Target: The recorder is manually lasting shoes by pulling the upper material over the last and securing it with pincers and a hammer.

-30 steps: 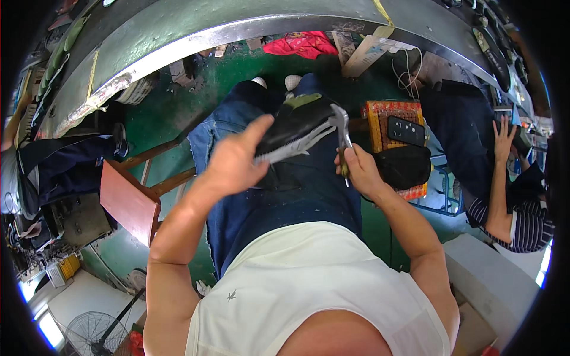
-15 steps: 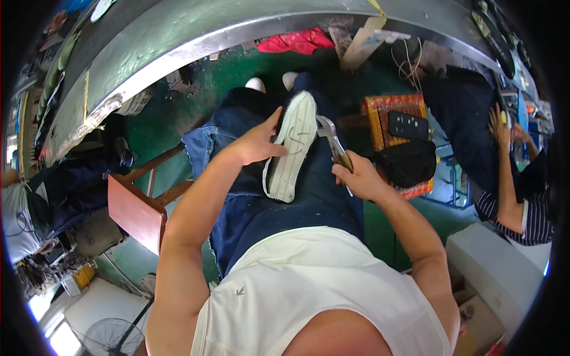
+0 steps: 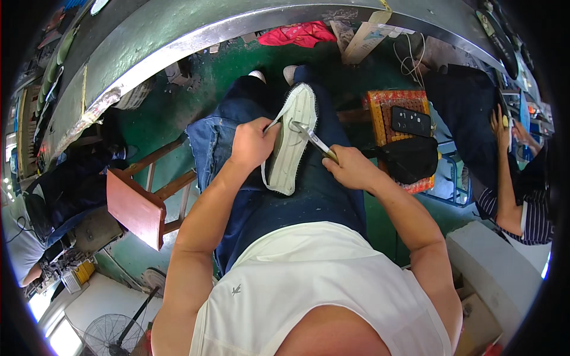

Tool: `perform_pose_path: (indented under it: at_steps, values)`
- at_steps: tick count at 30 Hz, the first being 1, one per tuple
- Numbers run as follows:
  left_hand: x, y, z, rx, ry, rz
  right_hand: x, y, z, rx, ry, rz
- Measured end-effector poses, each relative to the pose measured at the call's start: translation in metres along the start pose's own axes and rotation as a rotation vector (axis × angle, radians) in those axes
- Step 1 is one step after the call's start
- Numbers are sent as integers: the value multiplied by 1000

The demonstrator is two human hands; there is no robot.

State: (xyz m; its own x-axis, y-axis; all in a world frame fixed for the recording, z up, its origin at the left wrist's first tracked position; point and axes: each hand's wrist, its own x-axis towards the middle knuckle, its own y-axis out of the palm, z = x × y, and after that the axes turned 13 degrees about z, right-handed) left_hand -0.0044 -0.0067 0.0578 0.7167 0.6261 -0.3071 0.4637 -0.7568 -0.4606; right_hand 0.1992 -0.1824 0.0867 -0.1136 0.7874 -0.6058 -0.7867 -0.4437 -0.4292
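Observation:
A white shoe bottom [image 3: 289, 154], its edge stitched all round, lies sole up across my thighs with the toe pointing away from me. My left hand [image 3: 254, 142] is closed at its left side, fingers curled at the rim where a white edge strip [image 3: 287, 108] stands up near the toe. In my right hand [image 3: 350, 165] is a pair of metal pincers [image 3: 317, 144] with a curved silver head. The head rests over the front part of the sole. My right fingers wrap the handles, partly hiding them.
A beaded seat [image 3: 380, 113] at right carries a black phone [image 3: 411, 121] and a black pouch [image 3: 409, 161]. A wooden stool [image 3: 138, 204] stands at left. The metal bench edge [image 3: 237, 34] curves across the far side. Another person's arm [image 3: 507, 178] is at far right.
The pincers have moved left from beside the shoe onto its sole. My left hand has gone from spread fingers across the shoe to a closed grip at its left rim.

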Motion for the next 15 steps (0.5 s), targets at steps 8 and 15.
perform_pose_path:
  at_steps: [8,15]
  values:
    - [-11,11,-24,473,281,-167,-2,-48,19,452,55,333]
    - [-12,7,-38,555,107,-31,15,-101,51,-39,125,582]
